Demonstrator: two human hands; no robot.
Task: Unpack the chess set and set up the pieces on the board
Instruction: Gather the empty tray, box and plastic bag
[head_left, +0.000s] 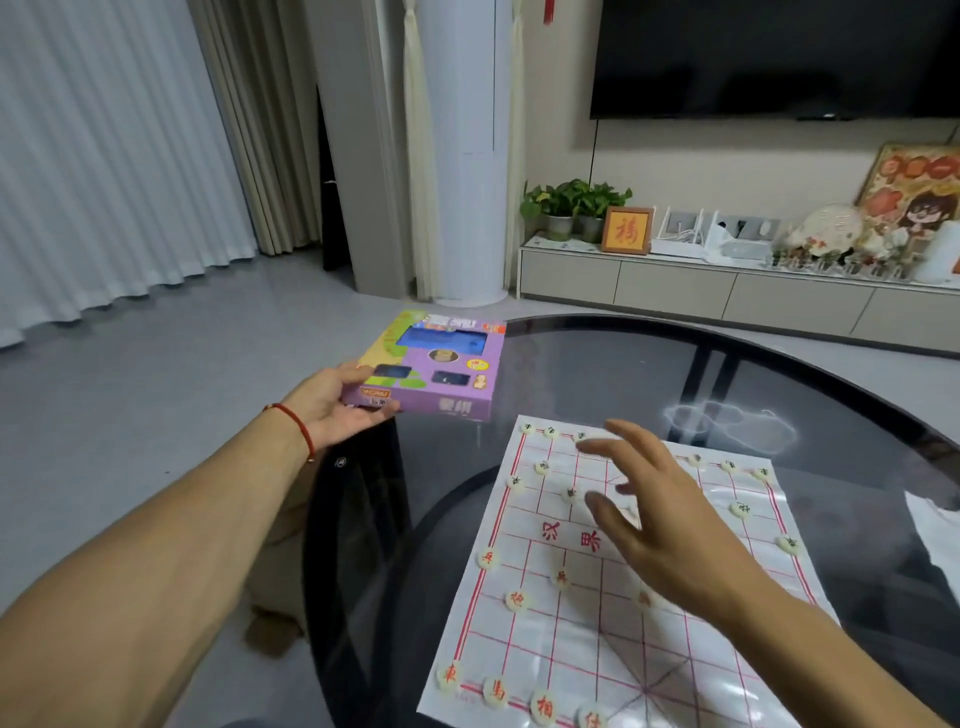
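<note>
A person's two bare arms reach over a round, dark glass surface (597, 364).

The left hand (332, 410) holds a purple chess set box (436, 364) by its near corner, thumb on top and fingers (379, 410) curled underneath. The box hangs at the surface's far left edge, partly out over the floor, probably being moved aside now that it looks emptied.

The right hand (654, 514) hovers above the middle of the paper xiangqi board (613, 639), fingers spread and relaxed, holding nothing. It likely hangs there ready to straighten a piece.

The board lies flat on the surface, directly in front of the person. Round cream discs sit on its line crossings, so setup looks nearly complete.

Counted where visible:
- One box
- One board
- About eight red-lettered pieces (518, 600) on the near half
- About twelve dark-lettered pieces (740, 509) on the far half

The right arm hides more pieces, so neither total is certain.

A white sheet (935, 540) shows at the right edge, cut off by the frame.
</note>
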